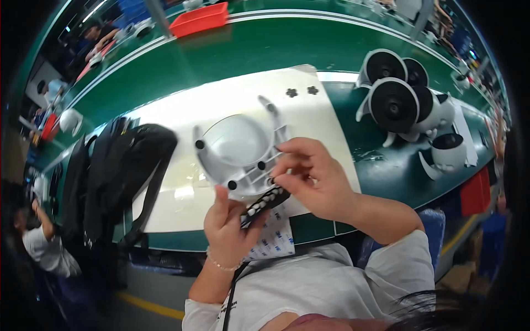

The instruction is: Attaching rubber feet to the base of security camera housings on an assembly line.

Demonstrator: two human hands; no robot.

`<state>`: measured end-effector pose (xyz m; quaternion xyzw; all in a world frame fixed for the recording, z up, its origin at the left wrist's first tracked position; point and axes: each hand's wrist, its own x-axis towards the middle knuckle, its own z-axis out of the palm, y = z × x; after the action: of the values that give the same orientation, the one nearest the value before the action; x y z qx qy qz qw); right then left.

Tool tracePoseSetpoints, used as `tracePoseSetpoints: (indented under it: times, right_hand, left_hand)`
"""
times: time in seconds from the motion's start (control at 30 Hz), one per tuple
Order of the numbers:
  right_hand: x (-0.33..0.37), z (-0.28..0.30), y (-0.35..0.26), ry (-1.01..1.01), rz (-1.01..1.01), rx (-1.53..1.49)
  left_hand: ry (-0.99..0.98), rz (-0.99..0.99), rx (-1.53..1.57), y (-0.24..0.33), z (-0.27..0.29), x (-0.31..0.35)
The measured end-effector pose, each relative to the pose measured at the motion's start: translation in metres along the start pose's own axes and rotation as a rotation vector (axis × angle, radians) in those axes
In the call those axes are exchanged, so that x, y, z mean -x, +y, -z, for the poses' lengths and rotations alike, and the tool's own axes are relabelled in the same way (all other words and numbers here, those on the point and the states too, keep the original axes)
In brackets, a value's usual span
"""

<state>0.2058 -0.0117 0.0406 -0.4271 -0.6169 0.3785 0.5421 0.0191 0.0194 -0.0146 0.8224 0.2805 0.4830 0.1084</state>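
A white plastic base [208, 160] with a round bowl-like middle, ribs and curved prongs lies on the pale mat. Small black round pads [232, 185] sit on its ribs and one prong. Close to the base's near edge, my left hand [226, 223] is closed on a black strip [267, 201] dotted with white spots. My right hand [317, 179] is closed in a pinch at the base's near right rib, its fingertips at a small dark round pad. Whether that pad is still in the fingers or stuck to the rib is hard to see.
Black bags [124, 165] lie at the left of the mat [171, 107]. Two small dark flower-shaped pieces [291, 93] rest at its far side. White units with black discs [393, 105] stand at the right. A printed white sheet [279, 240] hangs at the table's near edge; a red tray [199, 20] is beyond.
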Motion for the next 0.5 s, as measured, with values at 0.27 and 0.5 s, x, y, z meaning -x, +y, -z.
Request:
tracePoseSetpoints:
  times: [0.27, 0.5]
  right_hand:
    - [-0.0016, -0.0062, -0.0045, 0.057, 0.043, 0.211]
    - [0.0046, -0.0005, -0.0027, 0.023, 0.650, 0.867]
  left_hand:
    - [0.017, -0.003, 0.020, -0.0033, 0.0005, 0.0000]
    - [0.028, 0.038, 0.052, 0.0021, 0.0009, -0.0046]
